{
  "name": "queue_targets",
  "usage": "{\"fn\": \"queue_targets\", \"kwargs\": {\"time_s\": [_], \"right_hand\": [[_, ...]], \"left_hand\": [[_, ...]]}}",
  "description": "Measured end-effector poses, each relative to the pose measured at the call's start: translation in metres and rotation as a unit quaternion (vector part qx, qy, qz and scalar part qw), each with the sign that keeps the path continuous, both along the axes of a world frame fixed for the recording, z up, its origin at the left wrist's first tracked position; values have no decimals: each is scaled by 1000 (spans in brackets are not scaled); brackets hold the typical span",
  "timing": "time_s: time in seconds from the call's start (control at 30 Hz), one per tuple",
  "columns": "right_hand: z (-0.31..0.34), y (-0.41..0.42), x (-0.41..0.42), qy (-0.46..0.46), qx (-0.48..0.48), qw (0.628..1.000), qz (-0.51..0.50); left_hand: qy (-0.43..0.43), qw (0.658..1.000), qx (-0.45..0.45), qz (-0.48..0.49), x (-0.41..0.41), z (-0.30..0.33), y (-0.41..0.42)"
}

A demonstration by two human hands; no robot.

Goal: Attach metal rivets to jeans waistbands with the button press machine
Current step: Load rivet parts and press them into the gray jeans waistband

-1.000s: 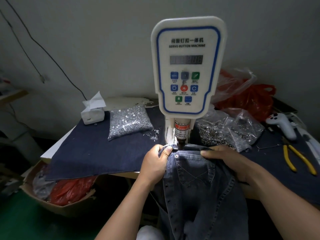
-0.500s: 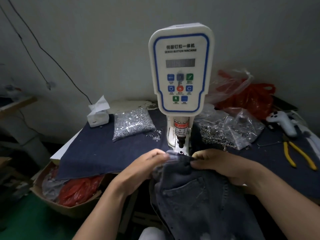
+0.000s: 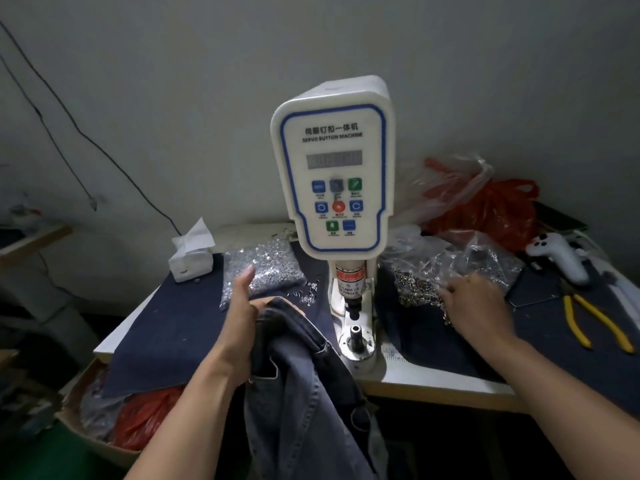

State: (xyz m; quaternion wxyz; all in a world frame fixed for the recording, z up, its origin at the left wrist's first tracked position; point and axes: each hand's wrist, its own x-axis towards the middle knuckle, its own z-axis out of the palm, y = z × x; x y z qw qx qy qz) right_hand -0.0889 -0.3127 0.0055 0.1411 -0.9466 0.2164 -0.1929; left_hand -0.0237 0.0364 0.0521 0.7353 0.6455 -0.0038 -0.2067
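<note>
Presently the button press machine (image 3: 334,181) stands upright at the middle of the table (image 3: 440,382), its white panel with blue border facing the camera; the lower die (image 3: 356,332) on its base is bare, with no cloth on it. The jeans (image 3: 304,386) hang off the table's front edge, just left of the machine base, their waistband (image 3: 294,315) uppermost and lying on the dark denim sheet (image 3: 173,327) that covers the tabletop. The left hand (image 3: 242,317) holds the jeans near the waistband, thumb and lower fingers against the cloth, while the forefinger points up, straight. The right hand (image 3: 476,303) is well apart from the jeans, to the right of the machine, fingers curled down into the loose metal rivets (image 3: 415,289) spilling from a clear bag (image 3: 485,258); whether it pinches one cannot be told. Left of the machine lie a second bag of silver parts (image 3: 259,268) and a tissue box (image 3: 190,258). Yellow-handled pliers (image 3: 595,323) rest at the far right, near a white handheld controller (image 3: 557,254) and a red plastic bag (image 3: 491,209).
</note>
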Motion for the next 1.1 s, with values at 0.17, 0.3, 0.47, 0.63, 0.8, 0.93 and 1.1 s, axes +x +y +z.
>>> {"fn": "queue_targets", "kwargs": {"time_s": [0.17, 0.3, 0.47, 0.63, 0.8, 0.93, 1.1], "right_hand": [[-22, 3, 6, -35, -71, 997, -12], [-25, 2, 3, -52, -104, 993, 10], [-27, 5, 3, -75, -101, 992, 12], [-27, 5, 5, -58, -80, 995, 6], [-24, 6, 3, -54, -52, 997, 3], [-20, 6, 2, -92, -13, 996, 6], [-16, 9, 0, -160, 24, 987, 21]], "left_hand": [[-212, 848, 477, 92, 44, -28, -24], [-199, 805, 553, 73, 56, -46, -37], [-247, 786, 553, 124, 56, -55, -45], [-262, 781, 551, 134, 57, -61, -47], [-265, 796, 522, 154, 56, -63, -45], [-258, 820, 483, 166, 55, -63, -43], [-258, 846, 436, 163, 52, -61, -38]]}}
